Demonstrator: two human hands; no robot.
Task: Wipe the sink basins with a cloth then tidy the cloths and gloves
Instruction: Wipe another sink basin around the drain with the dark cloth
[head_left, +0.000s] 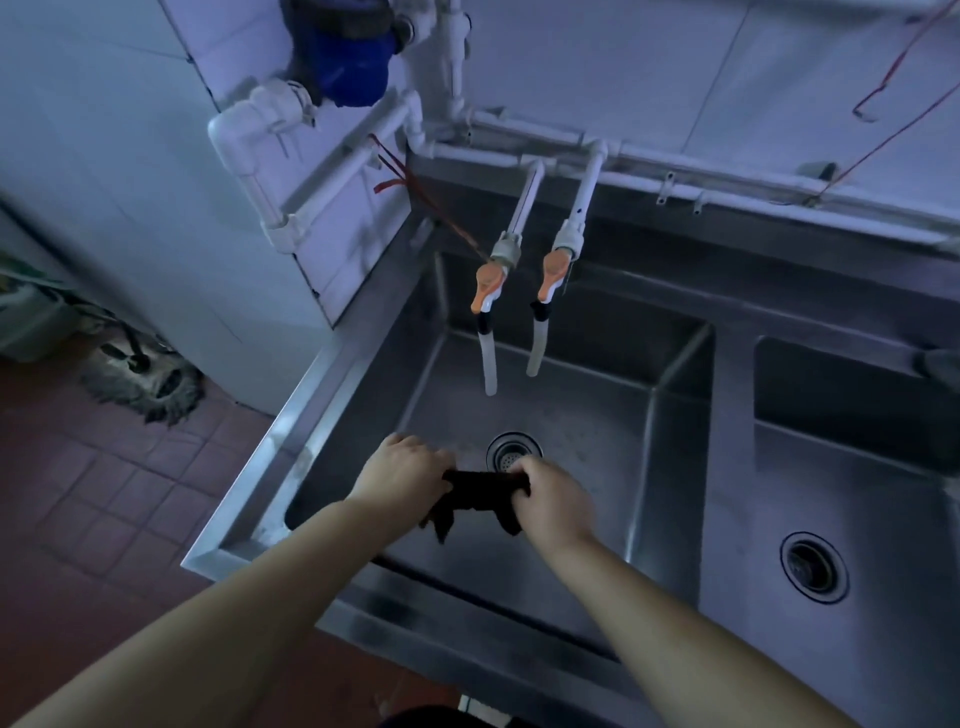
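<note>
Head view: dark cloth (480, 493) stretched, probably twisted, between both hands above left basin (597, 415), near drain (514, 452). Left hand (402, 470) and right hand (553, 499) fingers clamped on cloth ends. Two taps (514, 291) overhead.

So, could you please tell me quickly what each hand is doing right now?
Left hand: closed, gripping one end of the dark cloth.
Right hand: closed, gripping the cloth's other end.

Stainless double-basin sink unit (727, 395) on red tiled floor (104, 493), a drain in each basin, mop head (150, 387) lying on floor to its left by the wall.
</note>
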